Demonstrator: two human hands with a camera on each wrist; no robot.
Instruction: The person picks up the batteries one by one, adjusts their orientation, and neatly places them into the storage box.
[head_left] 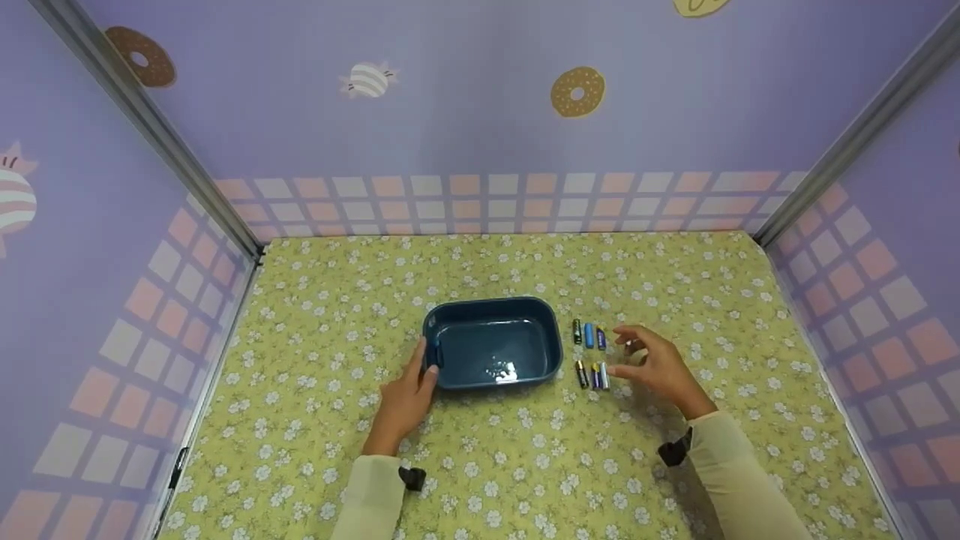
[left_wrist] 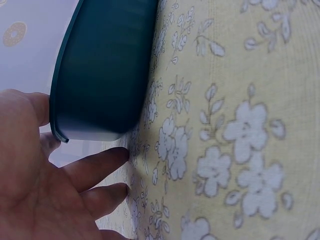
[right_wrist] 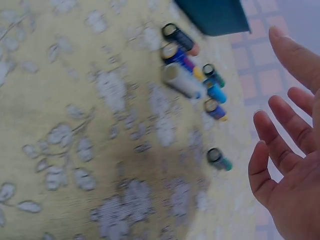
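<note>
A dark teal plastic basin [head_left: 487, 310] sits on the flowered cloth. My left hand [head_left: 405, 397] holds its left end, thumb at the rim; in the left wrist view the other fingers spread below the wall [left_wrist: 105, 70]. Several batteries lie right of the basin in two rows. The far row has a dark green battery [head_left: 577, 331], a blue one [head_left: 589, 335] and a purple one [head_left: 601, 339]. Nearer lie a black battery [head_left: 582, 374], a purple-yellow one [head_left: 596, 376] and a white one [head_left: 605, 376]. My right hand [head_left: 660, 367] hovers beside them, fingers loosely spread, holding nothing.
One more battery [right_wrist: 218, 158] lies apart from the rows, in the right wrist view; my right hand covers that spot in the head view. Yellow flowered cloth [head_left: 337, 300] covers the table. Purple panels [head_left: 480, 112] with metal corner posts stand at the back and sides.
</note>
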